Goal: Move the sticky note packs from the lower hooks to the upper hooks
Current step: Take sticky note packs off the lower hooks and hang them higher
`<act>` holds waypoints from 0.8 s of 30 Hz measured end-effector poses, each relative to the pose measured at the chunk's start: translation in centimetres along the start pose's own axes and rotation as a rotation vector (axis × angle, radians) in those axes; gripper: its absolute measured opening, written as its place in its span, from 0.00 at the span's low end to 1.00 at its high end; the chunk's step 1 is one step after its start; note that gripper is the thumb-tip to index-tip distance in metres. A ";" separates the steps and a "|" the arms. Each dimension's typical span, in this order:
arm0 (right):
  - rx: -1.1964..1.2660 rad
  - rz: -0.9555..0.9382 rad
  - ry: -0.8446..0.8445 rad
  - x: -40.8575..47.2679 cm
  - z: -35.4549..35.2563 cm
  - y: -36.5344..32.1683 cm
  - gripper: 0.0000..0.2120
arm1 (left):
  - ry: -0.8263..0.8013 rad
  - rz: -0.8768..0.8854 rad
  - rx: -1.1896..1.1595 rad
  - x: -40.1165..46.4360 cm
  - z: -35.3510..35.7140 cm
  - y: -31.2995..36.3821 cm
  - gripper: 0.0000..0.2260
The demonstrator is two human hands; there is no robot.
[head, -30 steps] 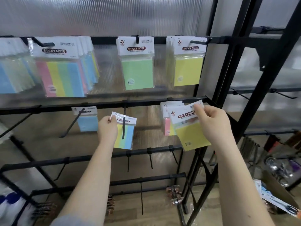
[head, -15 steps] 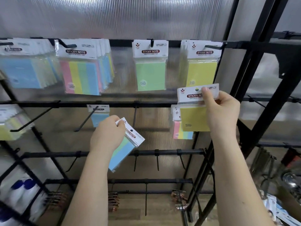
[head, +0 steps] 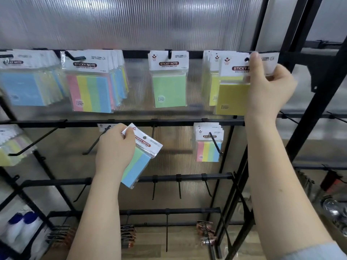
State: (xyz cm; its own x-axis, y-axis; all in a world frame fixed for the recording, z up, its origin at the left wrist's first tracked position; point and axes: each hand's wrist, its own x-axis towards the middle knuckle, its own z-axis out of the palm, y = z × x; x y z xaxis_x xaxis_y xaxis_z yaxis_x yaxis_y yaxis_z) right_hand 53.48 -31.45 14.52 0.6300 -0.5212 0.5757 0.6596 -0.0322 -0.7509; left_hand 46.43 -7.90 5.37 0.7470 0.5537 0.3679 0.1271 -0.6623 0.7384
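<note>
You are facing a black wire rack [head: 131, 123] backed by a ribbed translucent panel [head: 131, 21]; four horizontal bars are showing in it.

Top bar: four hook positions are carrying sticky note packs. From the left: a blurred blue-fronted bundle [head: 24, 87], a thick striped bundle [head: 92, 91], a single green pack [head: 169, 79], and a yellow bundle [head: 211, 79] at the far right.

Second bar: a pale bundle [head: 11, 145] is hanging at the left edge, a small group of striped packs [head: 208, 145] is sitting on a hook at the right, and one more header card [head: 102, 127] is peeking out behind your left hand. Exact pack counts inside the bundles cannot be told.

Your right hand [head: 270, 87] is pinching the header card of a yellow pack [head: 232, 98], holding it up at the top bar just in front of the yellow bundle. Whether its hole is on the hook cannot be told.

Your left hand [head: 114, 151] is gripping the header corner of a green-and-blue pack [head: 139, 164], tilted, off any hook, below the second bar.

Lowest bar: three small clusters of brown carded items [head: 127, 235] are hanging, too blurred to identify.
</note>
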 end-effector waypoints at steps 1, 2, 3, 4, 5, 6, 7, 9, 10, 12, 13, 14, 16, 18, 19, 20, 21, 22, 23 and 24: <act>-0.002 -0.004 0.010 0.3 0.0 0.0 0.14 | 0.004 0.000 -0.009 0.0 -0.1 0.0 0.12; -0.005 -0.002 0.014 0.6 0.1 0.0 0.14 | 0.008 0.001 -0.015 -0.1 -0.1 0.1 0.13; -0.009 0.005 0.014 0.9 0.1 0.0 0.15 | 0.011 0.003 -0.018 -0.1 -0.1 0.2 0.13; -0.012 0.013 0.012 1.1 0.1 0.2 0.15 | 0.012 0.003 -0.018 -0.1 -0.2 0.2 0.13; -0.013 0.023 0.010 1.3 0.2 0.3 0.16 | 0.013 0.003 -0.017 -0.1 -0.2 0.3 0.13; -0.013 0.034 0.009 1.5 0.2 0.4 0.16 | 0.013 0.001 -0.017 -0.1 -0.3 0.4 0.13; -0.019 0.044 0.008 1.6 0.2 0.5 0.17 | 0.014 -0.001 -0.018 -0.2 -0.4 0.5 0.13; -0.050 0.053 0.003 2.0 0.3 0.7 0.20 | 0.017 0.002 -0.020 -0.3 -0.5 0.7 0.13; -0.064 0.052 -0.003 2.2 0.4 0.9 0.20 | 0.018 0.005 -0.021 -0.4 -0.6 0.8 0.13; -0.097 0.064 -0.023 2.5 0.5 1.5 0.18 | 0.019 0.008 -0.023 -0.5 -0.7 0.9 0.13; -0.106 0.076 -0.030 2.6 0.6 1.8 0.18 | 0.019 0.009 -0.022 -0.6 -0.7 1.0 0.13; -0.111 0.090 -0.030 2.7 0.7 2.1 0.18 | 0.020 0.012 -0.020 -0.6 -0.8 1.0 0.13; -0.131 0.106 -0.032 3.0 1.3 2.6 0.19 | 0.026 0.014 -0.021 -0.6 -0.9 1.0 0.13; -0.169 0.110 -0.025 3.3 2.1 2.9 0.22 | 0.030 0.019 -0.026 -0.6 -1.1 1.1 0.13; -0.178 0.117 -0.022 3.5 2.5 3.1 0.23 | 0.031 0.022 -0.030 -0.6 -1.2 1.1 0.13; -0.181 0.120 -0.018 3.7 2.9 3.5 0.23 | 0.031 0.023 -0.033 -0.7 -1.3 1.1 0.13; -0.188 0.119 -0.013 3.8 3.3 3.7 0.21 | 0.029 0.019 -0.037 -0.7 -1.3 1.1 0.13; -0.175 0.115 -0.005 3.9 3.6 4.0 0.17 | 0.025 0.012 -0.043 -0.7 -1.4 1.1 0.13; -0.157 0.117 0.012 4.0 3.9 4.2 0.11 | 0.023 0.006 -0.049 -0.7 -1.5 1.0 0.13; -0.147 0.115 0.035 4.0 4.0 4.4 0.08 | 0.024 0.000 -0.056 -0.7 -1.5 0.9 0.13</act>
State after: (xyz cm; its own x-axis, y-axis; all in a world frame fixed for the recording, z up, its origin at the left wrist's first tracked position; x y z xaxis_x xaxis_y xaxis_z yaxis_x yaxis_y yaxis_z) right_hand 60.57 -30.28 14.84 0.6814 -0.5577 0.4740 0.5159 -0.0935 -0.8515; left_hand 45.00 -8.12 6.66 0.7309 0.5664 0.3808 0.0902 -0.6332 0.7687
